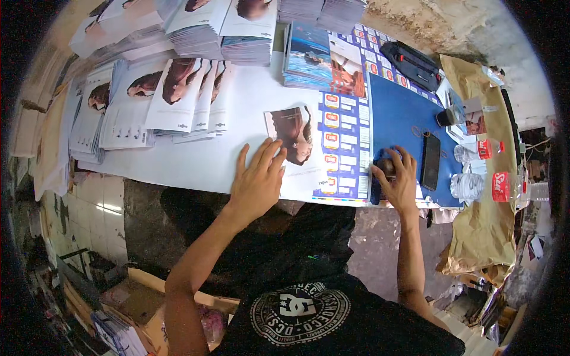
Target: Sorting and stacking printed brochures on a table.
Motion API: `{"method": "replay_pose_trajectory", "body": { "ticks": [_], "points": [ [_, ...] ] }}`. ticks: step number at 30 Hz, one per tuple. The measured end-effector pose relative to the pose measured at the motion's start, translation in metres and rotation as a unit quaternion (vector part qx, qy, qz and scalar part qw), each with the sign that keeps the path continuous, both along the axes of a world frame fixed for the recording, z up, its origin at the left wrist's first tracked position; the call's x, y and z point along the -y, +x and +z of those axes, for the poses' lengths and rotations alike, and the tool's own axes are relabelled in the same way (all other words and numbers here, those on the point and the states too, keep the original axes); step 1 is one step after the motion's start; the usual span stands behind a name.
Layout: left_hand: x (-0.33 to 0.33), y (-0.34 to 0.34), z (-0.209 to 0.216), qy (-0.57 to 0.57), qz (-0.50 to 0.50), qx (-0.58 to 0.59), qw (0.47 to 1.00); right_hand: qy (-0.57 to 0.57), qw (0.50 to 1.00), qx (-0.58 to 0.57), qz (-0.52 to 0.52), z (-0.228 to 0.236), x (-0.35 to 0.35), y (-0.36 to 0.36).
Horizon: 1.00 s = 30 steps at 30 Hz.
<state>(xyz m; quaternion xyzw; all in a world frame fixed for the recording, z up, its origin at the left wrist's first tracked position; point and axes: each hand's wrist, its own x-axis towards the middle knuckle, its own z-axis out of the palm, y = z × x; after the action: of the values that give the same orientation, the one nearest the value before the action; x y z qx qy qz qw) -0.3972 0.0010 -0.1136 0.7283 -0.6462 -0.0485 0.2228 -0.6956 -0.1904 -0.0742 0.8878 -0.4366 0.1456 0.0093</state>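
Note:
My left hand [258, 181] lies with its fingers stretched out at the left edge of a booklet [297, 139], fingertips touching its cover. The cover carries a picture of a long-haired person, turned sideways on the white table sheet. My right hand [401, 181] curls its fingers round a small dark rounded object [385, 168], partly hidden by the fingers, whose kind I cannot make out. It stands at the left edge of a blue mat [398, 113]. Right of that hand lies a black phone [430, 161].
Piles of similar booklets [184, 95] fill the left, with taller stacks [246, 47] behind. Blue-covered booklets [307, 56] lie at the back middle. A black case [411, 64], a dark cup [449, 116] and plastic bottles [466, 186] stand at the right, near brown paper [484, 237].

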Motion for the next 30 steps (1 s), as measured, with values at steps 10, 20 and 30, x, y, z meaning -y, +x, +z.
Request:
{"method": "replay_pose_trajectory", "body": {
  "ticks": [10, 20, 30],
  "points": [
    [0.0, 0.0, -0.007, 0.01, 0.013, 0.046, 0.999, -0.015, 0.977, 0.061, 0.202, -0.032, -0.04, 0.146],
    [0.003, -0.003, -0.006, -0.002, 0.012, 0.041, 0.999, -0.035, 0.97, 0.117, 0.212, -0.037, -0.007, 0.172],
    [0.025, -0.045, 0.025, -0.047, -0.016, -0.031, 0.998, 0.047, 0.958, 0.157, 0.235, -0.018, -0.1, 0.054]
  ]
}}
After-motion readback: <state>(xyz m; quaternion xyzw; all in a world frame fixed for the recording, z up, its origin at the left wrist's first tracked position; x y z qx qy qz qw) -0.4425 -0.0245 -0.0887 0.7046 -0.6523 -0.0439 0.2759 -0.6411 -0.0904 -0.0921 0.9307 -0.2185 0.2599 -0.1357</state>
